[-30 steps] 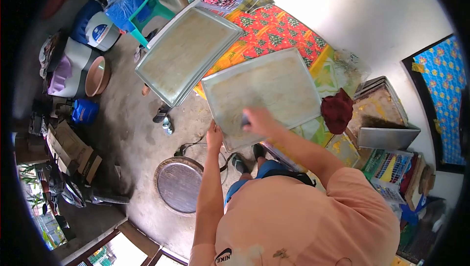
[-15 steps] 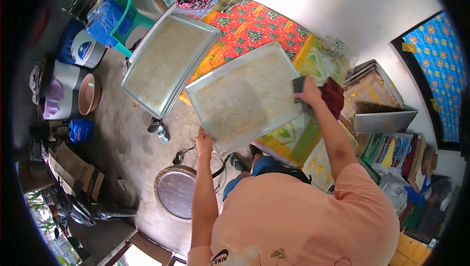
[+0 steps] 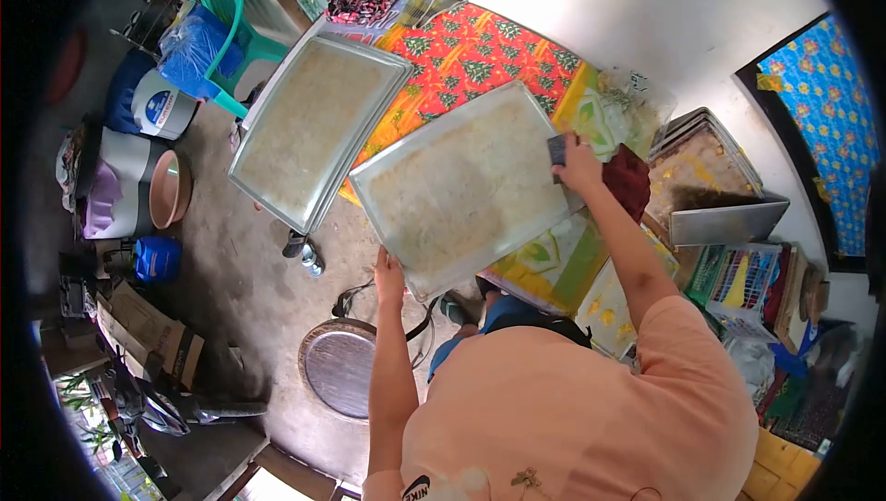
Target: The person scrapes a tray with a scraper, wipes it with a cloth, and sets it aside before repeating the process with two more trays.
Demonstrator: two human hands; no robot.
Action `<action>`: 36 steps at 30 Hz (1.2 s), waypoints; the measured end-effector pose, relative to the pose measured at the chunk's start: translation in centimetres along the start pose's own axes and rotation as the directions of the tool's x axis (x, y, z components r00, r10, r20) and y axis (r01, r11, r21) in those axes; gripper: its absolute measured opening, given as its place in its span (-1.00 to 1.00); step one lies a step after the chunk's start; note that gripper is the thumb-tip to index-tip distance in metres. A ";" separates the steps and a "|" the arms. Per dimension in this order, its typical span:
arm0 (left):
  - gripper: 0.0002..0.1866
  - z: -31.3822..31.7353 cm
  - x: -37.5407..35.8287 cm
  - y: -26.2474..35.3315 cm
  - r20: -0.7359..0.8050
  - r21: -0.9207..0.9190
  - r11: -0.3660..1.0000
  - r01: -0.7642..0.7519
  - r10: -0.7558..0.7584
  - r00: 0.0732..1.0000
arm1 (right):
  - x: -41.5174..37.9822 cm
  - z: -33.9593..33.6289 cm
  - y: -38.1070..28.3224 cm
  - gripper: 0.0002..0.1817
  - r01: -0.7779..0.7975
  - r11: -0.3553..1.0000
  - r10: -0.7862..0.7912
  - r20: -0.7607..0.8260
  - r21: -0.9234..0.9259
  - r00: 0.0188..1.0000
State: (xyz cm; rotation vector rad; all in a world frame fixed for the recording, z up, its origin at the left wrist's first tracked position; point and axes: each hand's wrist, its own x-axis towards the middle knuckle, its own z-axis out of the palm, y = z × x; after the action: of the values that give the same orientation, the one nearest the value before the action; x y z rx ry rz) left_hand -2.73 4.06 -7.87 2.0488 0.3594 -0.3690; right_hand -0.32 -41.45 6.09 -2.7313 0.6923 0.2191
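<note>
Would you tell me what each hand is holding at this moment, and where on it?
The left hand grips the near tray at its lower edge; the right hand holds a small dark scraper by its end.

I note my left hand (image 3: 389,272) at the near corner of the metal tray (image 3: 461,189) and my right hand (image 3: 580,164) at its far right edge. Left of it, a second tray (image 3: 312,130) lies just beside, leaving only a narrow gap. To the right, a red cloth (image 3: 629,183) and stacked trays (image 3: 706,189) crowd the edge. The patterned tablecloth (image 3: 471,51) beyond is open. Below, bare concrete floor (image 3: 242,266) offers room near the round lid (image 3: 340,367).
</note>
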 end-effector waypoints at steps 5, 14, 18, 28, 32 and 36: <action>-0.53 0.5 0.2 -1.5 -0.087 0.136 0.974 -0.182 0.194 0.977 | -2.9 2.6 -4.6 0.20 0.146 0.988 -0.143 0.049 -0.055 0.988; -0.53 -0.9 -1.6 4.8 -0.002 0.020 0.997 0.074 -0.074 0.997 | -1.4 4.2 -9.4 0.17 0.148 0.989 -0.150 0.085 0.027 0.985; -0.53 -0.5 -0.8 3.4 0.010 -0.030 0.987 0.160 -0.160 0.987 | -0.1 4.6 -9.3 0.14 0.098 0.988 -0.105 0.056 0.120 0.993; -0.53 -0.6 -1.0 3.8 0.020 -0.060 0.990 0.129 -0.128 0.992 | 0.6 3.6 -8.3 0.11 0.169 0.985 -0.169 0.003 0.029 0.986; -0.53 -0.8 -1.5 4.4 -0.010 0.017 0.999 0.029 -0.029 1.000 | 1.2 4.1 -9.3 0.13 0.103 0.990 -0.106 0.026 0.098 0.994; -0.55 -0.8 -1.2 3.8 0.017 0.004 0.998 0.064 -0.064 0.998 | -3.8 7.2 -14.3 0.18 0.350 0.931 -0.363 0.148 0.102 0.920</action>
State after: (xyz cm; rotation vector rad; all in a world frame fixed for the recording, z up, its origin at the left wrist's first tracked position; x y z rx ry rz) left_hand -2.20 2.83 -3.98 2.0400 0.4153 -0.4257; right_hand 2.76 -25.46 3.94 -2.6694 0.1464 0.3204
